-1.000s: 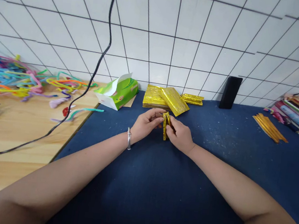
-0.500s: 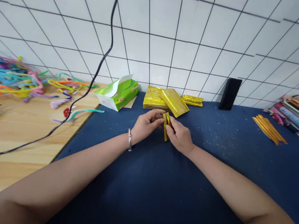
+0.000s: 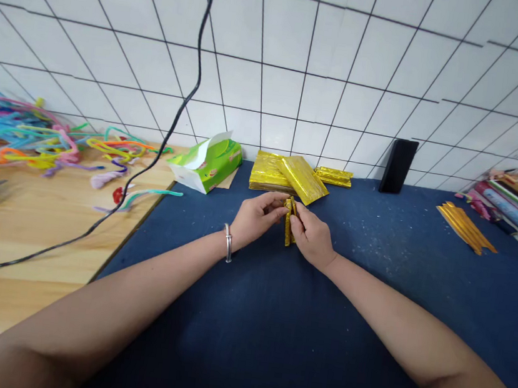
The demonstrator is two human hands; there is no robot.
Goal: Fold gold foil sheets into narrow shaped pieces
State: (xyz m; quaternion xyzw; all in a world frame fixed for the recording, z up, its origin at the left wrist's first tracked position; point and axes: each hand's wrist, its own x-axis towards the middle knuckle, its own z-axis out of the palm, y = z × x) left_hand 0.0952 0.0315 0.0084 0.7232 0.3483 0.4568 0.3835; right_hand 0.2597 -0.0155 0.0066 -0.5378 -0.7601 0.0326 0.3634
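Note:
A narrow folded piece of gold foil paper [image 3: 289, 221] stands upright between my two hands over the blue cloth [image 3: 270, 334]. My left hand [image 3: 256, 217], with a silver bracelet on its wrist, pinches the strip from the left. From the right, my right hand [image 3: 313, 235] pinches the same strip with fingers pressed together. Just behind the hands lies a stack of gold foil sheets [image 3: 285, 173], and a smaller gold stack [image 3: 333, 175] sits to its right.
A green tissue box [image 3: 206, 163] lies at the cloth's far left corner. Coloured pipe cleaners [image 3: 34, 138] cover the wooden table [image 3: 22, 234], crossed by a black cable [image 3: 139, 167]. A black box [image 3: 398, 166] leans on the tiled wall. Folded gold strips [image 3: 466, 227] and rolled papers [image 3: 517, 204] lie right.
Both hands stay on the gold strip and have barely shifted; the fingers have pressed it narrower. The view has tilted slightly.

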